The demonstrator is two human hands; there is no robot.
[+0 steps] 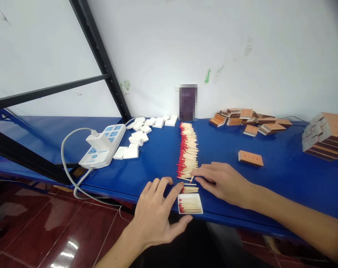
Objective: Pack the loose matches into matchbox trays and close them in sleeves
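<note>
A long row of red-headed matches (189, 149) runs from the wall toward the blue shelf's front edge. A small white inner matchbox tray (200, 204) with matches lying in it sits at that edge. Between tray and row lies a small group of matches (191, 190). My left hand (154, 208) is open around the tray's left side, index fingertip by the small group and thumb near the tray's front. My right hand (224, 182) is at the row's near end, its index fingertip touching matches, thumb apart from it. A tilted match lies beside those fingertips.
Several empty white trays (131, 152) lie at left, beside a white power strip (102, 156) with a plugged-in cable. Orange matchbox sleeves (249, 121) are heaped by the wall. One sleeve (251, 158) lies alone; a stacked block (327, 136) stands at right. A black metal post (102, 56) rises behind.
</note>
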